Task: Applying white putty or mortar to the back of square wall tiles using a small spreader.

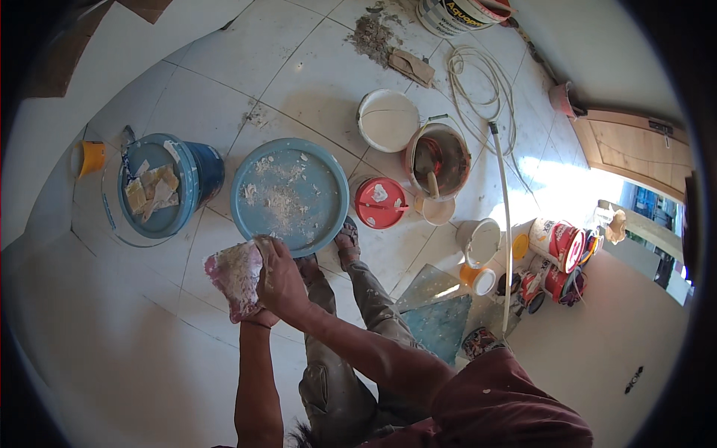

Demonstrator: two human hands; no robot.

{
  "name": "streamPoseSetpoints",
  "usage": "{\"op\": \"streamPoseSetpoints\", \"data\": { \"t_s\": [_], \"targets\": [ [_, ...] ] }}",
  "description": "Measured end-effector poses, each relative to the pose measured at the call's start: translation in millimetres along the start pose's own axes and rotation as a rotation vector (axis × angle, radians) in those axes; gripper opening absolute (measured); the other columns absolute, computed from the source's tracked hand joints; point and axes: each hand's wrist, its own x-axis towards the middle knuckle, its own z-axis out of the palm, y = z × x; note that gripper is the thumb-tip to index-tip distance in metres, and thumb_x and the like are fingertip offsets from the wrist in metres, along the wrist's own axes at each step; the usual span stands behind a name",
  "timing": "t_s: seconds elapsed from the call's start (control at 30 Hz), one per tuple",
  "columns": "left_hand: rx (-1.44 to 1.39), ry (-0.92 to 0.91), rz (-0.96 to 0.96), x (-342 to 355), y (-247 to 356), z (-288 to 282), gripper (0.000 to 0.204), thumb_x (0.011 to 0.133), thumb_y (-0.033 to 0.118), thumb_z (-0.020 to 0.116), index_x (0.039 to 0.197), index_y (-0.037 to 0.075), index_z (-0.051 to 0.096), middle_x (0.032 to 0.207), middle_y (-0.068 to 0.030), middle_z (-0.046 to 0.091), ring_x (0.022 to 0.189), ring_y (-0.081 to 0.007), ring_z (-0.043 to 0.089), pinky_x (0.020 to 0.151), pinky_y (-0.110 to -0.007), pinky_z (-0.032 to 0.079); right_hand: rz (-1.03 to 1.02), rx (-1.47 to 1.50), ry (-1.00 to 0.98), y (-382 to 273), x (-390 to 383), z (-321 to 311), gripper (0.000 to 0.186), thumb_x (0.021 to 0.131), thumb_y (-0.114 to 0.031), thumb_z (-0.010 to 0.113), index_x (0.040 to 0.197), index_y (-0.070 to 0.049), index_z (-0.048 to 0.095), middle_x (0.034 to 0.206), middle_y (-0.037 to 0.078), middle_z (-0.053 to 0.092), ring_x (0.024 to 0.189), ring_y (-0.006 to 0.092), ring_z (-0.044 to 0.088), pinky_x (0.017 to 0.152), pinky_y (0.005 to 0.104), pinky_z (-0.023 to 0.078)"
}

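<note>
Just in front of me is a pink, rag-like piece (233,282) crusted with white material. My left hand (263,318), mostly hidden under it, grips its lower edge. My right hand (285,280) is closed at the piece's right side, with bent fingers; what lies between those fingers is hidden. Beyond both hands stands a wide blue round lid or tray (328,168), scattered with whitish crumbs. To its left, a blue bucket (211,175) carries a lid with crumpled yellowish scraps (153,193) on it.
A red-lidded pail (379,215), a white tub (388,119) and a bucket with dark contents (455,160) stand right of the blue tray. A pale hose (489,89) lies coiled farther off. Several paint cans (556,243) cluster at right. My feet (346,237) touch the tray's near side.
</note>
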Motion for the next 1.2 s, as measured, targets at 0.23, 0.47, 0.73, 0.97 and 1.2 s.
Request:
{"op": "streamPoseSetpoints", "data": {
  "t_s": [0.23,0.47,0.73,0.97,1.2],
  "targets": [
    [-0.006,0.181,0.077,-9,-9,-9,0.036,0.108,0.032,0.059,0.083,0.007,0.053,0.072,0.0002,0.039,0.050,-0.0111,0.042,0.048,-0.026,0.044,0.575,-0.117,0.283,127,38,-1,0.027,0.084,0.004,0.062,0.110,0.007,0.071,0.116,0.032,0.066,0.103,0.0477,0.070,0.090,0.0525,0.056],
    [0.323,0.654,0.629,5,2,4,0.029,0.113,0.032,0.060,0.123,0.006,0.066,0.107,-0.0039,0.070,0.086,-0.0123,0.063,0.075,-0.028,0.054,0.851,0.950,0.328,160,76,-62,0.022,0.094,-0.003,0.073,0.113,0.001,0.064,0.105,0.012,0.069,0.088,0.0234,0.073,0.075,0.0353,0.064],
    [0.754,0.835,0.806,44,21,-1,0.022,0.110,0.024,0.064,0.104,0.003,0.070,0.095,-0.0058,0.072,0.085,-0.0196,0.071,0.076,-0.041,0.061,0.873,0.816,0.247,143,-27,-85,0.017,0.090,0.004,0.071,0.106,0.004,0.066,0.096,0.012,0.071,0.082,0.0211,0.071,0.075,0.0328,0.062],
    [1.852,1.119,0.723,71,3,-11,0.020,0.101,0.018,0.060,0.099,0.003,0.073,0.096,-0.0228,0.076,0.095,-0.0487,0.071,0.083,-0.055,0.056,0.980,0.386,0.213,167,-105,-115,0.007,0.094,-0.006,0.067,0.091,0.000,0.069,0.076,0.011,0.072,0.061,0.0234,0.075,0.054,0.0310,0.060],
    [1.978,1.123,0.852,67,9,-23,0.029,0.097,0.021,0.072,0.121,0.004,0.075,0.105,-0.0235,0.073,0.101,-0.0441,0.070,0.092,-0.052,0.056,0.806,0.492,0.110,155,-62,-124,0.007,0.097,-0.005,0.065,0.098,0.001,0.069,0.084,0.013,0.075,0.070,0.0206,0.075,0.067,0.0309,0.062]
  ]
}}
